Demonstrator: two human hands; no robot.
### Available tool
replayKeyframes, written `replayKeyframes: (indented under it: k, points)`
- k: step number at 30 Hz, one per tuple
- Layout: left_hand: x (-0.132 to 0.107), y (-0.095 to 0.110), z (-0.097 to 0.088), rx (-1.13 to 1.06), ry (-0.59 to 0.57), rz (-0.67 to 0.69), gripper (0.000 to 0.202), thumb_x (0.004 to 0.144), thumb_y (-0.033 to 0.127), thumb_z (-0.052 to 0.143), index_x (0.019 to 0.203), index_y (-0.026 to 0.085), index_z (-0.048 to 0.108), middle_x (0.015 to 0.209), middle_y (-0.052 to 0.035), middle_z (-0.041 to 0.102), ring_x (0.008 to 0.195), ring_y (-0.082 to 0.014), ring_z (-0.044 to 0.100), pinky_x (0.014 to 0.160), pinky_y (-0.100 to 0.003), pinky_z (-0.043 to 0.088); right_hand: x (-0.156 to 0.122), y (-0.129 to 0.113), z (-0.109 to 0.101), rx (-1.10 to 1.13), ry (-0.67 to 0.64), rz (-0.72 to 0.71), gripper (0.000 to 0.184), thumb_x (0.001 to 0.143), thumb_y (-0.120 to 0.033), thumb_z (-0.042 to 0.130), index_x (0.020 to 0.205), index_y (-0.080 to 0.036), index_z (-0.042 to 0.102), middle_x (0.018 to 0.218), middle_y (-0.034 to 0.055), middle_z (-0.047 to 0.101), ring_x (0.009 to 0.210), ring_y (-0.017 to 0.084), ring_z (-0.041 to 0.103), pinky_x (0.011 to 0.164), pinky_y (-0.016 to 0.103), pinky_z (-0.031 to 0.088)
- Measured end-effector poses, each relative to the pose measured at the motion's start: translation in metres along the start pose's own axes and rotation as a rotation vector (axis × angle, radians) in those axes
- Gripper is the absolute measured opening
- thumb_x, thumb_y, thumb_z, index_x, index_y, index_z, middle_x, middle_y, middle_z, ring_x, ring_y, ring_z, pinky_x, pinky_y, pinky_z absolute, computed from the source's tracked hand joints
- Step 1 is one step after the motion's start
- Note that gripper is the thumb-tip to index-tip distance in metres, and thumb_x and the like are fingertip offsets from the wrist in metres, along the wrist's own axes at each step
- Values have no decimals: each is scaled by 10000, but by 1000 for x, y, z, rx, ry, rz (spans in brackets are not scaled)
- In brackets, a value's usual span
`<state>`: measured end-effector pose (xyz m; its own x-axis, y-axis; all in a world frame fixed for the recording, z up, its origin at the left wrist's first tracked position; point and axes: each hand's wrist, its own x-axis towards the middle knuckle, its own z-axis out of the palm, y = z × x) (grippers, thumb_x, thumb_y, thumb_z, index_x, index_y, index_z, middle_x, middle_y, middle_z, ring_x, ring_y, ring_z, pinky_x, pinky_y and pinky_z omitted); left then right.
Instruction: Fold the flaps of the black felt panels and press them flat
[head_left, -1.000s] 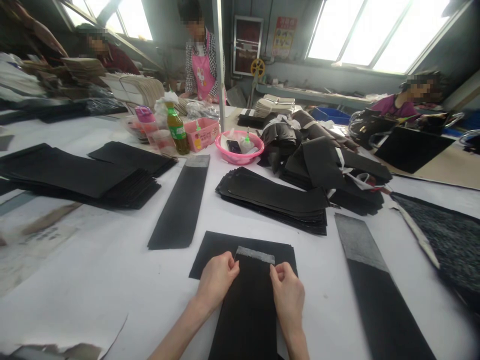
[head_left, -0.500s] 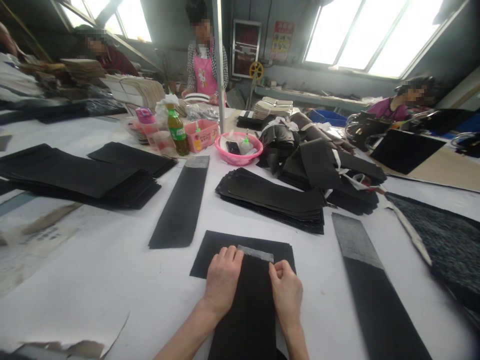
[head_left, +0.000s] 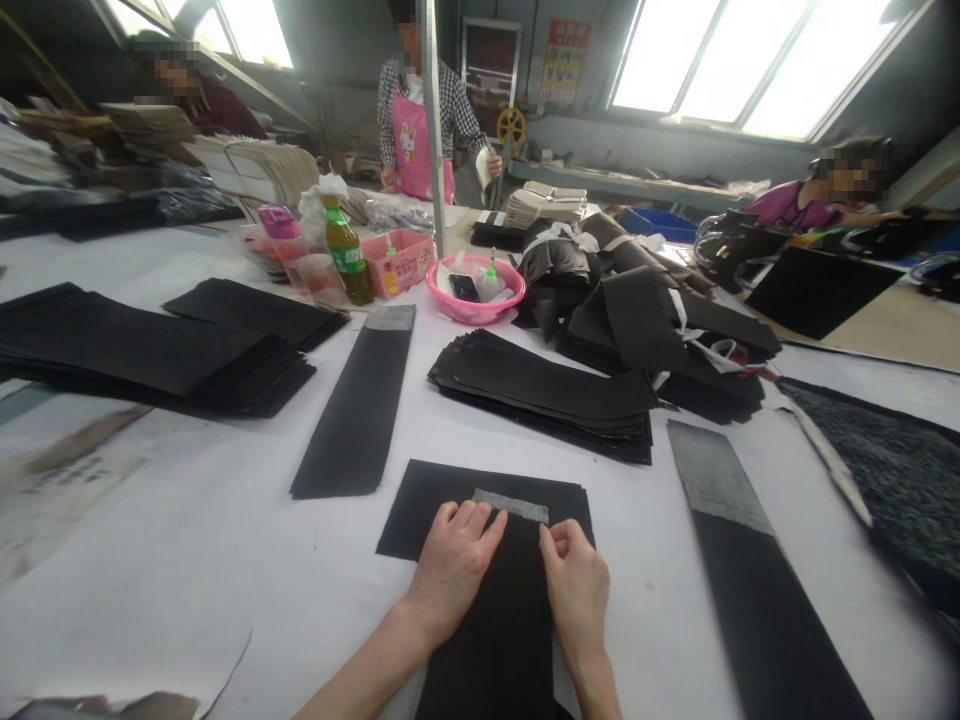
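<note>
I have 2 hands on a black strip (head_left: 499, 630), whose far end lies on the wide black panel (head_left: 439, 485) and whose length runs from that panel toward me. My left hand (head_left: 457, 565) rests on the strip from above, fingertips at its gray band (head_left: 525, 507); I cannot tell whether the thumb also grips the edge. My right hand (head_left: 577, 575) pinches the strip's right edge between thumb and forefinger, just short of the band.

To do this well, I judge, the band should lie straight across the panel, its 2 corners equally flat. I would spread the pressure from the band's middle outward and let the right pinch steady the edge. The strip looks thin, so a hard sideways push could skew or crease it.

On the white counter (head_left: 225, 540), a gray-ended strip (head_left: 757, 565) lies right of the panel, and a sheet pile (head_left: 544, 395) sits beyond it, apart.
</note>
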<state>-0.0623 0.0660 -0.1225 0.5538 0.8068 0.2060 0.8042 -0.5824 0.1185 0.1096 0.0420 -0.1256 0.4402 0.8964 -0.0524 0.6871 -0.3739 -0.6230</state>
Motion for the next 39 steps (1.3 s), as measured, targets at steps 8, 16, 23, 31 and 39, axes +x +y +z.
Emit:
replayKeyframes:
  k: [8, 16, 23, 31, 39]
  points:
    - [0, -1, 4, 13, -6, 3, 377, 951, 88, 433, 1304, 214, 468, 1158, -92, 530, 1040, -227, 509, 859, -394, 421, 0, 0, -1, -6, 1, 0, 277, 875, -431, 463, 690, -231, 510, 596, -19, 613, 542, 159, 578, 542, 254, 356]
    - [0, -3, 3, 32, -24, 21, 418, 940, 68, 426, 1335, 203, 431, 1146, -94, 531, 1036, -230, 504, 860, -406, 417, -1, 1, -1, 94, 50, 45, 290, 834, -506, 516, 844, -217, 500, 570, -30, 593, 506, 170, 584, 507, 262, 387]
    - [0, -2, 2, 43, -12, 16, 404, 926, 75, 470, 1308, 203, 457, 1139, -94, 532, 1025, -237, 503, 847, -406, 427, -13, 2, -10, -40, 213, -143, 345, 950, -484, 389, 996, -209, 591, 864, 41, 673, 727, 189, 642, 644, 285, 457]
    - [-3, -9, 5, -40, 35, 17, 365, 935, 66, 439, 1289, 144, 478, 1141, -102, 541, 1041, -233, 512, 900, -382, 444, -19, -1, 15, -286, 162, -670, 355, 1002, -225, 313, 1108, -223, 651, 1126, 70, 641, 1048, 210, 573, 931, 376, 390]
    - [-6, -11, 2, -49, 40, 15, 364, 918, 43, 453, 1277, 104, 475, 1158, -113, 529, 1050, -243, 497, 899, -377, 446, -18, 9, 13, -299, 187, -629, 301, 995, -282, 381, 1104, -241, 659, 1133, 57, 620, 1092, 232, 519, 921, 372, 400]
